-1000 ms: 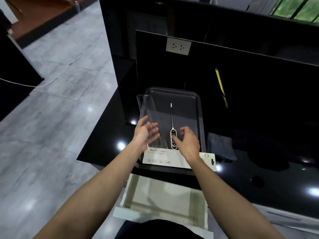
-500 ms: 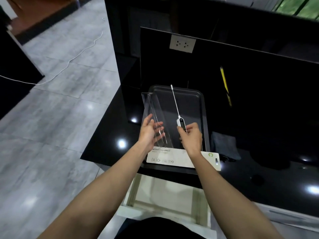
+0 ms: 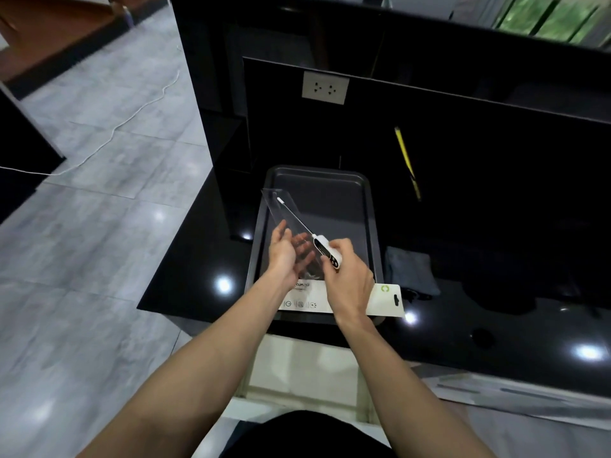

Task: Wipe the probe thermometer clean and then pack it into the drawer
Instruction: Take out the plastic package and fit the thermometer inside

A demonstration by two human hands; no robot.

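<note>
My right hand (image 3: 348,279) grips the white body of the probe thermometer (image 3: 325,249), lifted above the dark tray (image 3: 367,206). Its thin metal probe slants up and left, with the tip lying against the clear plastic blister cover (image 3: 281,213). My left hand (image 3: 284,256) holds that clear cover from the left, tilted up on its edge. The white packaging card (image 3: 385,299) lies across the tray's near rim. An open white drawer (image 3: 297,375) shows below the black counter edge, between my forearms.
A folded grey cloth (image 3: 411,271) lies on the glossy black counter (image 3: 198,276) just right of the tray. A yellow pencil-like stick (image 3: 406,160) and a wall socket (image 3: 325,87) sit on the black back panel. Grey tiled floor with a white cable is at left.
My right hand lifted the thermometer off the tray and swung its probe leftward, from pointing straight away to resting against the clear cover held by my left hand.
</note>
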